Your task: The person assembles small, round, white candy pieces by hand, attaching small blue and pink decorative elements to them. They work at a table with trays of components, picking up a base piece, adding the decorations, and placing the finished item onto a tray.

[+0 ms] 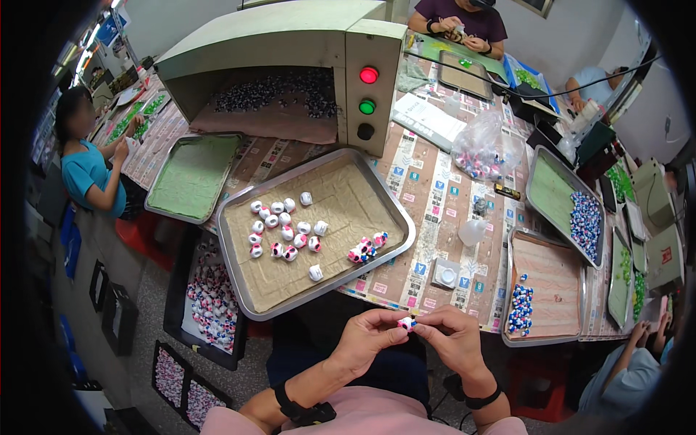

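— Pinching anything, those two hands?

— Yes. The left hand [368,335] and the right hand [453,335] meet fingertip to fingertip low in the view, both closed on one small white bead [407,323] with pink and blue marks. It sits between thumbs and forefingers, held off the bench [435,196], just in front of its near edge.

— And beyond the hands?

— A large metal tray [246,286] lined with tan cloth lies straight ahead. A loose group of white beads [284,226] with pink spots is spread over its middle, and a small cluster of coloured beads [366,248] lies toward its right side.

— To the right?

— A small white square dish [445,275], then a second tray [551,286] with a heap of blue and white beads [520,306] at its near left corner.

— Further back?

— A pale green machine [290,43] with a red lamp [369,75] above a green lamp [367,106], and a clear bag of beads [482,148] beside it.
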The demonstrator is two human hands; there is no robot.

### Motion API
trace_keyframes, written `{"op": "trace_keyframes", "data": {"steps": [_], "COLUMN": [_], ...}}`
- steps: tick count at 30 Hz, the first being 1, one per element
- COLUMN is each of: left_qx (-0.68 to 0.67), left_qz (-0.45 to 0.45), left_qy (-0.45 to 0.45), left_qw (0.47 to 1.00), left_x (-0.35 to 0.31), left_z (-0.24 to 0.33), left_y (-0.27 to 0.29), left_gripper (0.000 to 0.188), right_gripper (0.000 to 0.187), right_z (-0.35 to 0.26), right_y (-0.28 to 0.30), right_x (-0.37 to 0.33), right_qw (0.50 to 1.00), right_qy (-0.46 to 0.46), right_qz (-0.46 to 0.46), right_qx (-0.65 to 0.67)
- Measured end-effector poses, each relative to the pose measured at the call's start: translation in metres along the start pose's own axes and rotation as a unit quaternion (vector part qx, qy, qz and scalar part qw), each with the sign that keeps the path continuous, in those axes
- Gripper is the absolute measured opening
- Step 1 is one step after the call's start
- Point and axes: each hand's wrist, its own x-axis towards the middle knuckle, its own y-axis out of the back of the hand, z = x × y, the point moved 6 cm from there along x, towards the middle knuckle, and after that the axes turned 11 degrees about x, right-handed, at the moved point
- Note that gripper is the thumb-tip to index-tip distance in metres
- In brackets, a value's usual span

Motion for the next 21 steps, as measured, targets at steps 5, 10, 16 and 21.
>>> {"op": "trace_keyframes", "data": {"steps": [5, 10, 16, 21], "left_qx": [0.054, 0.151, 0.396, 0.596], "left_qz": [-0.003, 0.004, 0.195, 0.237], "left_qy": [-0.016, -0.079, -0.203, -0.294], "left_qw": [0.998, 0.985, 0.874, 0.708], "left_x": [0.0, 0.008, 0.048, 0.069], "left_z": [0.007, 0.044, 0.127, 0.143], "left_y": [0.0, -0.001, 0.033, 0.046], "left_gripper": [0.029, 0.029, 0.025, 0.022], "right_gripper": [0.015, 0.018, 0.017, 0.014], "right_z": [0.005, -0.02, -0.024, -0.019], "right_y": [0.001, 0.004, 0.031, 0.077], "right_x": [0.002, 0.012, 0.004, -0.011], "right_qw": [0.999, 0.999, 0.991, 0.982], "right_qy": [-0.036, 0.032, 0.088, 0.068], "right_qz": [-0.015, -0.028, 0.046, 0.131], "right_qx": [0.035, -0.021, -0.088, -0.12]}}
